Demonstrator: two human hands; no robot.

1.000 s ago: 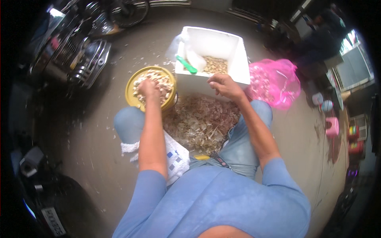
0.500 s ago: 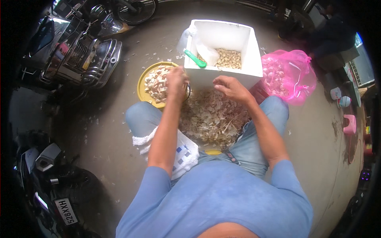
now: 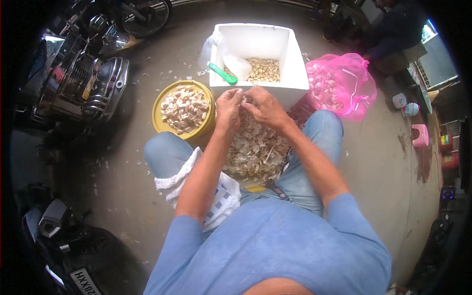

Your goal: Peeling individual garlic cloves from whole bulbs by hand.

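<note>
My left hand [image 3: 229, 109] and my right hand [image 3: 266, 107] meet in front of the white foam box, above a heap of dry garlic skins [image 3: 258, 152]. Both are closed in a pinch at the fingertips, around what looks like a small pale garlic clove [image 3: 244, 99], mostly hidden by the fingers. Unpeeled cloves [image 3: 185, 109] are piled on the round yellow lid or tub [image 3: 158, 117] left of my left hand. Peeled cloves [image 3: 264, 70] lie inside the foam box [image 3: 296, 81]. A green-handled tool [image 3: 222, 73] rests over its near left rim, beside a clear plastic bag [image 3: 231, 58].
A pink mesh bag [image 3: 361, 91] of garlic bulbs stands right of the box. A white towel [image 3: 173, 181] drapes my left knee. Motorcycles [image 3: 81, 81] line the left side. A pink stool [image 3: 420, 136] stands at the far right, and another person [image 3: 398, 32] is at the upper right.
My left hand has come away from the cloves on the yellow lid and moved right to meet my right hand. My right hand has shifted left and closed. The view has shifted a little.
</note>
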